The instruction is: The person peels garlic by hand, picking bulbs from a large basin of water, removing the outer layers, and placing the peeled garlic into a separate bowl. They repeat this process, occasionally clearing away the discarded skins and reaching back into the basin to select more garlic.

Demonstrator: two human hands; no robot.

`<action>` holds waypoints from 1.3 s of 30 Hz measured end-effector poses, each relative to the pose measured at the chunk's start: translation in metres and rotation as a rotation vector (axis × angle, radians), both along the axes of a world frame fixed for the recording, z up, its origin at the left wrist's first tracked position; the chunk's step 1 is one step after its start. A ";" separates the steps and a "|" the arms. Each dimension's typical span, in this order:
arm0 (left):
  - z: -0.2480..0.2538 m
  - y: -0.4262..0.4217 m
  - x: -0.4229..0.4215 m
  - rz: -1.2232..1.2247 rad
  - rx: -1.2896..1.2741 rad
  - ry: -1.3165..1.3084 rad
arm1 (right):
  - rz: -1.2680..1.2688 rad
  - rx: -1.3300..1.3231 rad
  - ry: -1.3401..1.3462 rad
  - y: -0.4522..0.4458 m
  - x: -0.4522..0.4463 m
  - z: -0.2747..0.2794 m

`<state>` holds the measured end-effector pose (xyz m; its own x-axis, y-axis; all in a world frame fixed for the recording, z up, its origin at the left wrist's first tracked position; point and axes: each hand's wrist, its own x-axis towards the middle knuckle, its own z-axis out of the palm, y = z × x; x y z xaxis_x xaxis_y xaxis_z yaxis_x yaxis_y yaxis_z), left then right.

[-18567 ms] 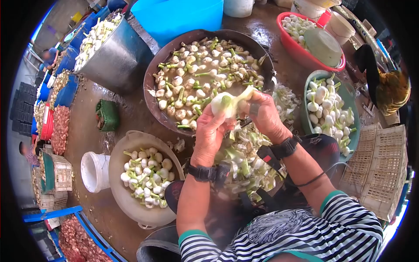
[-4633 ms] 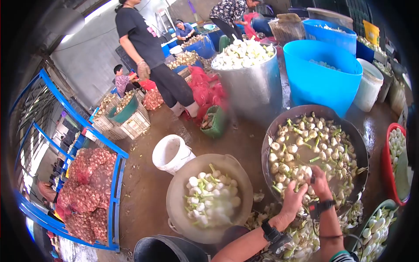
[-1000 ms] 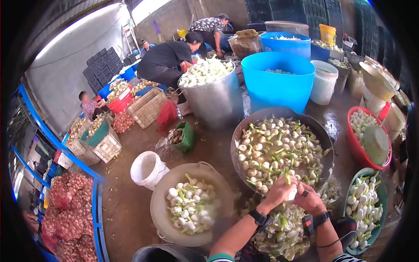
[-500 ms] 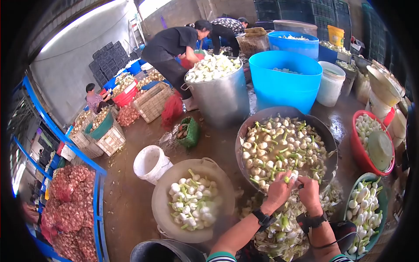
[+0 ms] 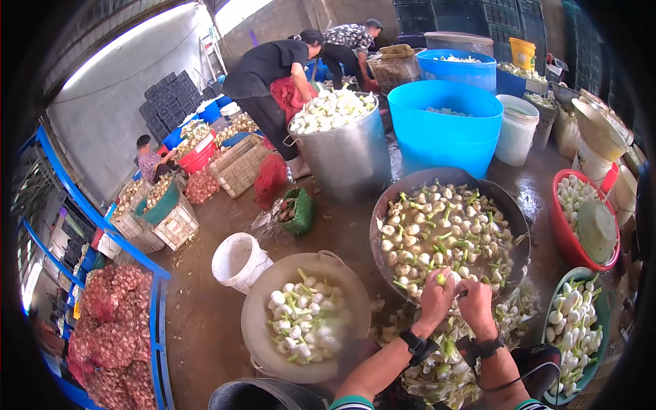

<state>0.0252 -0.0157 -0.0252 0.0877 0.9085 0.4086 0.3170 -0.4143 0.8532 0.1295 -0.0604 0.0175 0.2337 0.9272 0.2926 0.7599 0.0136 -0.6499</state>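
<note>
My left hand (image 5: 436, 301) is closed on a garlic bulb with a short green stem (image 5: 441, 279), just over the near rim of a wide dark basin (image 5: 378, 253). Against it, my right hand (image 5: 476, 306) pinches at the same bulb, its fingers bent. A small dark item shows at the right fingers, too small to name. Inside the basin, many unpeeled garlic bulbs (image 5: 444, 229) float in brownish water. Beneath my wrists lies a heap of peeled-off garlic skins (image 5: 441, 372). To the left, a beige basin (image 5: 256, 342) holds white peeled bulbs (image 5: 307, 318).
A white bucket (image 5: 239, 263) stands left, near a green basket (image 5: 297, 212). Ahead are a metal pot (image 5: 348, 160) heaped with garlic and a blue tub (image 5: 444, 133). On the right sit a red basin (image 5: 564, 232) and a green basin (image 5: 594, 372). Several people work farther back.
My hands stay together at the bulb with slight finger movement. The person behind the pot has lifted a red net bag higher, and the person beyond has straightened up somewhat.
</note>
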 end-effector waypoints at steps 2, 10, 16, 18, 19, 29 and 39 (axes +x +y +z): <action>0.001 0.001 -0.002 0.002 0.002 -0.017 | 0.016 0.004 0.017 0.001 0.001 0.000; -0.006 0.003 -0.002 -0.048 -0.003 0.059 | -0.093 -0.016 -0.177 0.002 -0.006 -0.017; 0.007 0.020 -0.011 -0.410 -0.737 -0.757 | -0.085 0.007 -0.025 0.009 0.011 -0.020; -0.003 0.024 -0.011 -0.513 -0.814 -1.050 | -0.080 -0.009 0.066 0.000 0.010 -0.012; -0.003 0.025 -0.013 -0.560 -0.816 -1.208 | -0.082 -0.040 0.139 -0.002 0.006 -0.006; 0.024 0.028 -0.015 -0.349 -0.637 -1.125 | 0.193 -0.148 0.926 0.007 -0.012 0.023; 0.035 0.029 -0.019 -0.574 -1.005 -1.160 | 0.520 0.102 1.818 0.018 0.008 -0.011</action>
<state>0.0064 0.0134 0.0099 0.5729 0.7930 -0.2075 -0.6378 0.5902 0.4948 0.1376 -0.0420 0.0067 0.0201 0.9950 0.0975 -0.8453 0.0689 -0.5299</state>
